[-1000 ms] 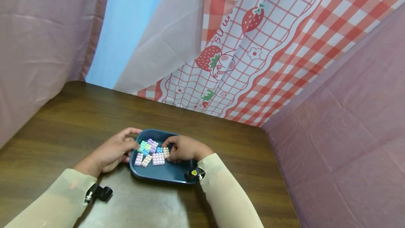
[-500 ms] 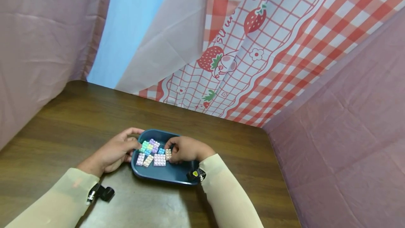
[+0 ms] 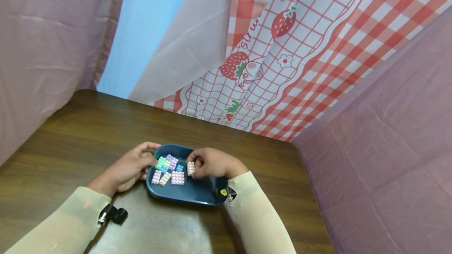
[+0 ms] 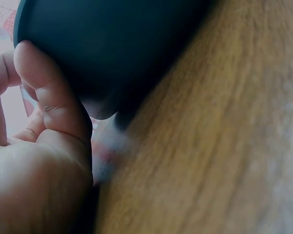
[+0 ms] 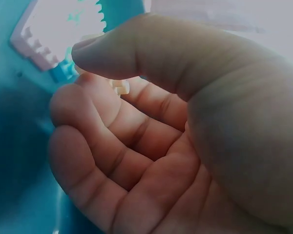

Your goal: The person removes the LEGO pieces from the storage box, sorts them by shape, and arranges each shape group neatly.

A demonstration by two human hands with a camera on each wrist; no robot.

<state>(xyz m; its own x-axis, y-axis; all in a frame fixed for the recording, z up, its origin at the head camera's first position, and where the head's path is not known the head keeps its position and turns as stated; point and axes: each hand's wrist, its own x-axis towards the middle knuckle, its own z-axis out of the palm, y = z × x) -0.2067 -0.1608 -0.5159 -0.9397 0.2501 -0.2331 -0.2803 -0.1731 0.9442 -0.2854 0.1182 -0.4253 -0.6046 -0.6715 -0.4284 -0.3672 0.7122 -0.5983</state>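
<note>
A small beige studded brick (image 3: 191,168), a flat plate with two rows of round studs, is pinched in the fingertips of the right hand (image 3: 210,164) and held tilted just above the right part of a dark blue tray (image 3: 183,197); in the right wrist view only a pale sliver of it (image 5: 120,87) shows between the curled thumb and forefinger, so that grip is closed on the brick. Left of it, inside the tray, lie more pastel bricks: a lilac square plate (image 3: 177,178) nearest the held piece, a small blue brick (image 3: 179,167) just beyond it, a cream strip (image 3: 164,179) and a pale pink strip (image 3: 155,177) side by side at the near left, and a loose heap of mint and purple bricks (image 3: 166,163) at the far left. The left hand (image 3: 125,171) rests at the tray's left rim, thumb and fingers curled round the edge; the left wrist view shows a finger (image 4: 49,92) pressed against the tray's dark outer wall (image 4: 117,44), so this grip holds the tray. The tray sits on a brown wood-grain counter (image 3: 70,136), near its front middle. Both forearms wear cream sleeves (image 3: 254,218). Beyond the counter hang pink cloths and a red-checked strawberry cloth (image 3: 282,50).
</note>
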